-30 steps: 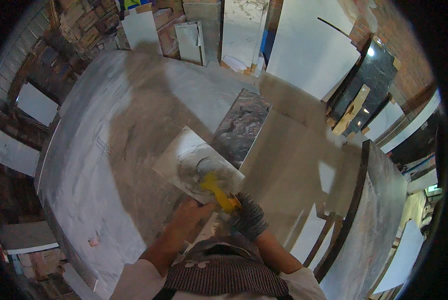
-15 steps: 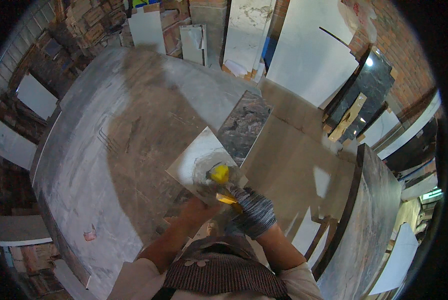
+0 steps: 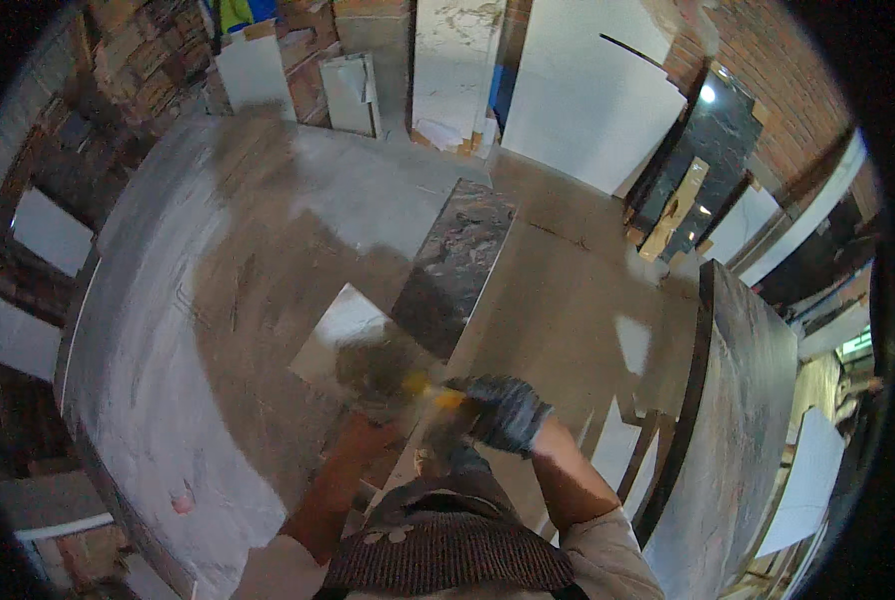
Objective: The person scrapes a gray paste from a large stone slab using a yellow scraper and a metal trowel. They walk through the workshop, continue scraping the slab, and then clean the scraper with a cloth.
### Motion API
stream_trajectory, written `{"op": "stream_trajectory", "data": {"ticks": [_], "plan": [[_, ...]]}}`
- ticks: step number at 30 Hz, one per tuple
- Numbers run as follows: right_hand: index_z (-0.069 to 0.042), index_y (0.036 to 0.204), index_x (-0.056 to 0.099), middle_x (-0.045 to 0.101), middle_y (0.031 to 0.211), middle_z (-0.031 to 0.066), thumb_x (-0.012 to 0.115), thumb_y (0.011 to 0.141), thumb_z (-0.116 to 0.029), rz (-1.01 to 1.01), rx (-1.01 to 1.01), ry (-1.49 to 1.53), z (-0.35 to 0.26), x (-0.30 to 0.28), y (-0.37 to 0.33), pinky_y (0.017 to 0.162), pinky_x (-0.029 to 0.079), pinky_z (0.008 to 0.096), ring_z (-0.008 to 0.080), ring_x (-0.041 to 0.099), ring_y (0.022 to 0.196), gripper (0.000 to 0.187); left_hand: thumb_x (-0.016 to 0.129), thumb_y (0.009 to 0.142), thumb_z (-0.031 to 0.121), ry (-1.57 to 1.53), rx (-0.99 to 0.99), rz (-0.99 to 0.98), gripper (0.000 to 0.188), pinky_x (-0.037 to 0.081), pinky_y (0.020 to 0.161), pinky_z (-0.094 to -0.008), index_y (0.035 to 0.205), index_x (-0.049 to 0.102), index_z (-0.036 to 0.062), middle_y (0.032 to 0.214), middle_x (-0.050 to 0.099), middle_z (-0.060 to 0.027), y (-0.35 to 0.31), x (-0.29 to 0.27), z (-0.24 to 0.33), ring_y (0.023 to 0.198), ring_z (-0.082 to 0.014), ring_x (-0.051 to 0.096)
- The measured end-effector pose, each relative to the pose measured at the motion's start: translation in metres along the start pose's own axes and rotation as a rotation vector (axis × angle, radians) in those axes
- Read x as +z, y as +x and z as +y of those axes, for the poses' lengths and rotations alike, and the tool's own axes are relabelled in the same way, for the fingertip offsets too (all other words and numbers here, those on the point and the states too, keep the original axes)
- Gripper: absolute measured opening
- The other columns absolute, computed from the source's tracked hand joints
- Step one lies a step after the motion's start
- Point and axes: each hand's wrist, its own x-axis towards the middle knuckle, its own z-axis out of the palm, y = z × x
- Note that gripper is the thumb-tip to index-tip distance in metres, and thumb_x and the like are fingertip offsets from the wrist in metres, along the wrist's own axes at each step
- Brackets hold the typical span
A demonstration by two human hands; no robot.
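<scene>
Evidently, the yellow tool is best worked with low, even strokes while the pale tile is kept steady from its near edge; too hard a push there might tip it. The tile is found by the desk, next to the dark marbled slab; whether it is rested or held up cannot be told. The gloved right hand is closed, its grip wrapped round the tool's handle. The bare left hand is lost in shadow by the tile; its grip cannot be judged. The tool's head is blurred, the handle mostly covered.
</scene>
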Motion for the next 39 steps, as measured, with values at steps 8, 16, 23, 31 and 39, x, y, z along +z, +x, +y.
{"op": "stream_trajectory", "data": {"ticks": [8,16,23,31,39], "plan": [[0.001,0.116,0.053,0.058,0.107,0.0084,0.064,0.085,-0.014,0.851,0.093,0.742,0.17,0.025,0.032,0.085,0.046,0.029,0.0179,0.055,0.097,0.037,0.065,0.077,0.016,0.022,0.043,0.079,0.045,0.049,0.077,-0.0447,0.117,0.05,0.0027,0.1,0.063,-0.013,-0.017,-0.033,-0.066,0.091,-0.0267,0.06],[-0.002,0.12,0.052,0.057,0.113,0.0078,0.063,0.083,-0.006,0.955,0.098,0.519,0.22,0.015,0.095,0.092,0.042,0.0279,0.0159,0.054,0.102,0.039,0.063,0.077,0.013,0.147,0.254,-0.018,0.053,0.049,0.076,-0.0551,0.125,0.043,0.0045,0.103,0.061,-0.0163,0.008,-0.052,-0.106,0.093,-0.0348,0.06],[-0.002,0.118,0.052,0.057,0.111,0.0084,0.059,0.084,-0.003,0.941,0.065,0.581,0.21,0.012,0.106,0.089,0.043,0.0274,0.0162,0.054,0.099,0.035,0.064,0.078,0.042,0.987,0.458,-0.141,0.05,0.05,0.078,-0.0402,0.119,0.055,0.0151,0.113,0.06,-0.0028,0.035,-0.084,-0.17,0.093,-0.0224,0.061],[-0.001,0.114,0.055,0.061,0.106,0.0097,0.068,0.08,-0.01,0.787,0.306,0.733,0.228,0.028,0.088,0.086,0.045,0.0276,0.017,0.057,0.097,0.038,0.065,0.075,0.049,0.816,0.736,0.123,0.045,0.05,0.08,-0.0368,0.109,0.065,0.0187,0.103,0.066,-0.0011,0.004,-0.049,-0.097,0.094,-0.0214,0.062],[-0.003,0.111,0.057,0.06,0.098,0.007,0.063,0.084,-0.017,0.577,0.354,0.123,0.189,0.062,0.032,0.079,0.046,0.0266,0.0191,0.057,0.089,0.03,0.059,0.08,0.045,0.494,0.465,0.033,0.046,0.048,0.082,-0.0449,0.116,0.057,0.0167,0.113,0.059,-0.0059,-0.002,-0.053,-0.101,0.099,-0.0267,0.058]]}}
